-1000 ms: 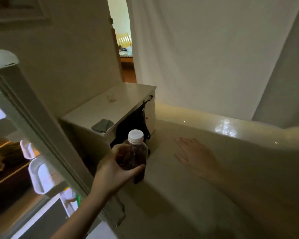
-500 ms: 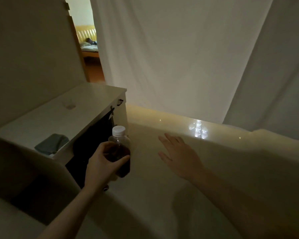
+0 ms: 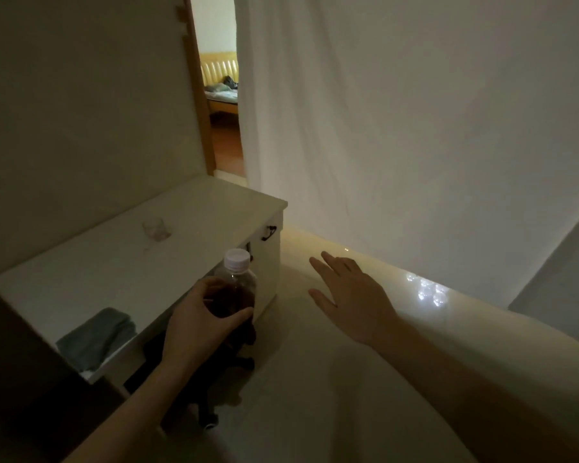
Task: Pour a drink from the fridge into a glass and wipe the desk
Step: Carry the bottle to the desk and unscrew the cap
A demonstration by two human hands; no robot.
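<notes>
Left hand [image 3: 198, 324] is wrapped around the bottle [image 3: 236, 289], held upright with its cap still on. The glass [image 3: 156, 228] sits on the white surface [image 3: 114, 262] at about 11 o'clock from it, so the left hand is nearer. Right hand [image 3: 351, 295] hovers open and empty at 3 o'clock.

Upright capped bottle [image 3: 236, 289], dark drink

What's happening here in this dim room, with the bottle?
A person's left hand grips a clear plastic bottle of dark drink with a white cap, cap on, beside a white desk. The right hand is open and empty above the pale floor. On the desk sit a small clear glass and a folded grey cloth. Nothing is poured yet.
</notes>
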